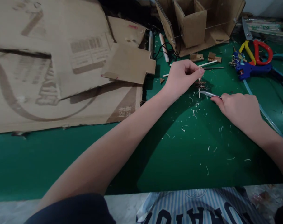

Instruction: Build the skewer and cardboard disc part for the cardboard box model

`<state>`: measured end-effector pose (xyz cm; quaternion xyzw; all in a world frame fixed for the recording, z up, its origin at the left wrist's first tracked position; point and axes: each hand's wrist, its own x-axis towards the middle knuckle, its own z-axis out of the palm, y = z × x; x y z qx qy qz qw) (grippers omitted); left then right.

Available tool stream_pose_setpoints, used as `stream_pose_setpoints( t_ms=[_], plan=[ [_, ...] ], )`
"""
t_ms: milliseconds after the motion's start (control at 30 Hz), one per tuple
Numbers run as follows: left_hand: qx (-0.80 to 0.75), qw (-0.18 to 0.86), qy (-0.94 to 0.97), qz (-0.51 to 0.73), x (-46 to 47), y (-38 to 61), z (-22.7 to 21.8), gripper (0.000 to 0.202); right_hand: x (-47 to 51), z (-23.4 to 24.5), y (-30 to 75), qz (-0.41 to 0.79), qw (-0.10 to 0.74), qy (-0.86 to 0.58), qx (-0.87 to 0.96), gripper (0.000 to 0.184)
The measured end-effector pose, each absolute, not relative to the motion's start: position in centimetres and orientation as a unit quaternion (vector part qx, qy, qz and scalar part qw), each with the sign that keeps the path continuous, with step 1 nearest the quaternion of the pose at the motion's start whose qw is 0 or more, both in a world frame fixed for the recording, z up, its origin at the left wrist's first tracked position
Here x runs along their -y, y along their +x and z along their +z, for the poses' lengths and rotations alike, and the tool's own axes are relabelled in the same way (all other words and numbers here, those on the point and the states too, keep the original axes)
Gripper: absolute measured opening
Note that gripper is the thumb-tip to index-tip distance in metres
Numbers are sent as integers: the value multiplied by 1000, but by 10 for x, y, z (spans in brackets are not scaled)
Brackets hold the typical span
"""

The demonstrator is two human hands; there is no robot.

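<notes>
Appears to pare a thin wooden stick [199, 95] over a green tabletop [174, 155], right of centre in the upper half of the frame. Pinches the stick's upper end in the left hand [181, 76], with thumb and forefinger together on it and with the free end pointing toward the bottom of the frame. Grips a slim craft knife [211, 94] in the right hand [240, 107], with fingers clamped around a mostly hidden handle and with the blade tip at the stick's lower part — touching or barely apart, impossible to tell. Shows a small brown strip [200, 82] crossing the stick just below the left fingertips, and pale shavings [194, 113] scattered below.

For clean work, lay the blade at a low slant and lift thin curls rather than deep bites. Draw each stroke toward the free end, away from the left fingertips. Back the stick firmly against the tabletop, turn slightly between cuts for an even surface, and lighten the pressure near the tip — likely to snap under a heavy push.

Includes, at upper right, a blue glue gun [254, 69] beside scissors [249, 53] with red and yellow handles; at upper left, broad cardboard sheets [85, 67]; at top, right of centre, a cardboard box [194, 29] with upright dividers.
</notes>
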<state>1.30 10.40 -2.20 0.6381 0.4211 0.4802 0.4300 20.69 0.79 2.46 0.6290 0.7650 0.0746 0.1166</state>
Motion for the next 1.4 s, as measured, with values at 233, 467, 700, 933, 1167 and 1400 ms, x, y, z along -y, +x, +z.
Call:
stream_pose_setpoints(
  t_ms=[233, 467, 700, 933, 1167, 1400],
  plan=[
    [-433, 423, 638, 476, -103, 13, -20, 27, 6, 31, 210, 72, 157, 608, -775, 66],
    [-420, 425, 647, 474, -105, 13, -23, 26, 15, 37, 212, 55, 175, 604, -775, 67],
    [-414, 418, 648, 483, -107, 12, -24, 23, 4, 30, 220, 67, 121, 627, -767, 74],
    [-434, 420, 635, 481, -107, 14, -23, 26, -23, 21, 217, 93, 69, 617, -779, 77],
    [-433, 428, 628, 484, -105, 15, -21, 25, -16, 27, 209, 65, 118, 619, -774, 72],
    [-445, 432, 610, 493, -106, 13, -18, 23, 1, 37, 203, 40, 172, 616, -768, 67]
  ],
)
